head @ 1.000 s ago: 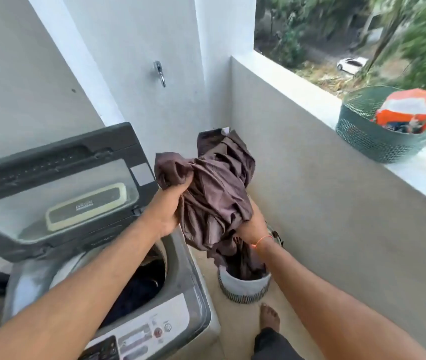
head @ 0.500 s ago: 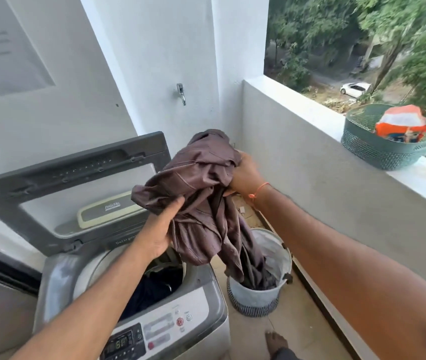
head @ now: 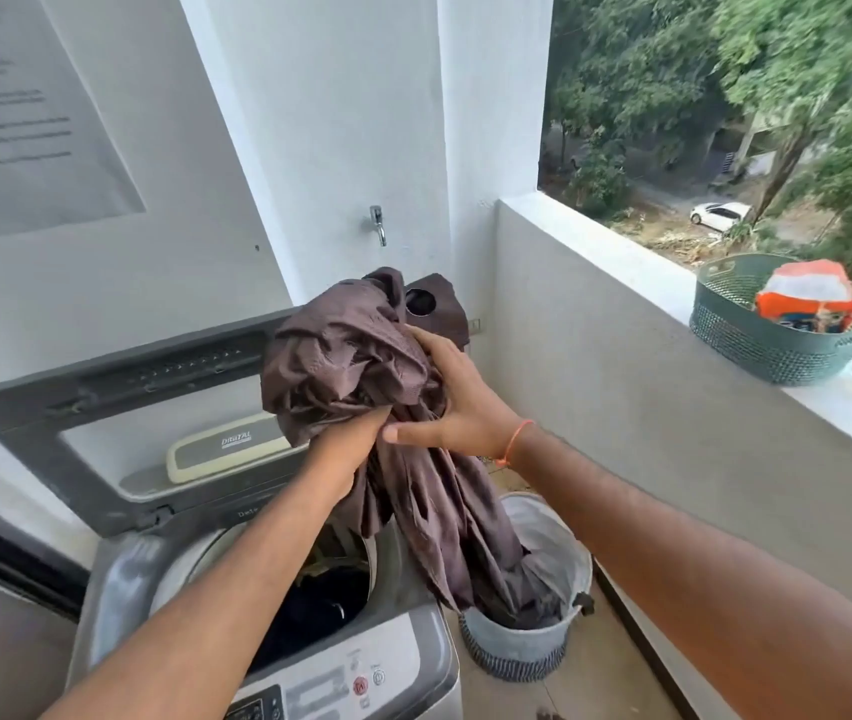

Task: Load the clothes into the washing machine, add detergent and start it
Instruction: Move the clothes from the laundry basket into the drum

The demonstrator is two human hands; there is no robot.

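Both hands were on one brown garment [head: 361,366], bunched up at chest height over the gap between the washer [head: 413,662] and the hamper [head: 527,646]. My left hand [head: 348,454] had its fingers curled shut into the cloth from below, and my right hand [head: 457,402] was clamped on the bundle from the side, thumb sticking out toward the left one. Its long tail hung down, with the end sitting in the hamper on the floor just right of the washer. Lid [head: 117,402] was up, leaning back toward the wall, and dark clothes [head: 319,610] were already down in the drum. Up on the ledge [head: 621,262] to the right sat a green basket [head: 756,345] with an orange and white pack [head: 808,293] in it, well apart from everything else. Tap [head: 377,223] was on the wall behind the garment.
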